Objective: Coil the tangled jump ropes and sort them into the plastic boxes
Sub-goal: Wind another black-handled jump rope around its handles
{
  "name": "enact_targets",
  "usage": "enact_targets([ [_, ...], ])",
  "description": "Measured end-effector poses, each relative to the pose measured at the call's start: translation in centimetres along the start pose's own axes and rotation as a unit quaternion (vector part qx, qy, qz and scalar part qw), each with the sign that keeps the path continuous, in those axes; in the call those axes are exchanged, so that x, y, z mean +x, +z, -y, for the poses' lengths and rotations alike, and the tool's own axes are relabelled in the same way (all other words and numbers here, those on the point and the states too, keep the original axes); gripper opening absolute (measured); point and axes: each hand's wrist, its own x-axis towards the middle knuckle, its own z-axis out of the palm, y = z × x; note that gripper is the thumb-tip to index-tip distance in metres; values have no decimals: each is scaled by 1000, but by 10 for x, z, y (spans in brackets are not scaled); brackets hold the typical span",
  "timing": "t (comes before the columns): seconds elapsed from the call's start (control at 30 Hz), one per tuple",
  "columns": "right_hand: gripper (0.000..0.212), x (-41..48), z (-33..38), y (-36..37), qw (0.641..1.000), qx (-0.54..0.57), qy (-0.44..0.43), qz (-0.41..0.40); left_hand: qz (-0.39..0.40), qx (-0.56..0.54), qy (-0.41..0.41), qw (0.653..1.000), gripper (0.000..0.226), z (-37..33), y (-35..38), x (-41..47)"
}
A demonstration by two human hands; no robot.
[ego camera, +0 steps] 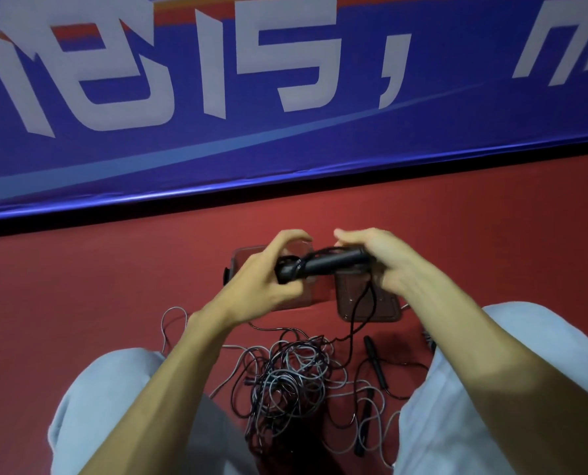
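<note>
A: Jump ropes [292, 382] are lying where?
B: Heaping black and grey on the floor [80, 286], tangled. The left grip [268, 274] and right grip [385, 262] are each clasping an end of black handles [327, 264], cord wound round, above the plastic boxes [390, 311].

Matt handles, glossy cord, clear plastic.
Your black handles [323, 265] look like smooth, matt plastic. The tangled jump ropes [285, 382] under them have a slick, glossy coating in black and grey (it catches the light in places). The plastic boxes [392, 310] are see-through and smooth-walled. The floor [80, 286] is a dull, matt red, the banner [285, 142] is glossy sheet with a sheen along its lower edge, and your trousers [474, 423] are soft pale cloth.
</note>
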Motion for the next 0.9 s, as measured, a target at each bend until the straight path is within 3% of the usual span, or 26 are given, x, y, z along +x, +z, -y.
enact_targets([
  [0.07, 17, 0, 5, -2, 997, 73, 19, -9, -13, -95, -20, 995, 57, -1, -3, 0],
  [0.17, 17, 1, 5, 5, 997, 74, -14, 1, -38, -205, -39, 977, 59, -10, 1, 1],
  [0.33, 15, -3, -3, 17, 989, 3, -62, 134, -147, -386, -138, 900, 34, -19, -2, 9],
  [0.4, 9, -7, -2, 15, 973, -77, -75, 203, -154, -388, -164, 894, 17, -15, -3, 10],
  [0.47, 17, -7, -4, 11, 950, -182, -55, 247, -163, -373, -187, 894, 6, -12, -1, 11],
  [0.6, 13, -5, -11, 4, 862, -463, 1, 206, -196, -340, -213, 895, 10, -2, -3, 14],
  [0.67, 5, -5, -11, 3, 833, -523, -43, 175, -199, -271, -221, 916, 13, 9, -5, 15],
  [0.8, 17, -7, -7, 2, 783, -575, -187, 147, -186, -181, -235, 937, 31, 25, -7, 11],
  [0.9, 27, -10, -8, 3, 752, -591, -248, 155, -186, -129, -206, 952, 36, 24, -7, 7],
])
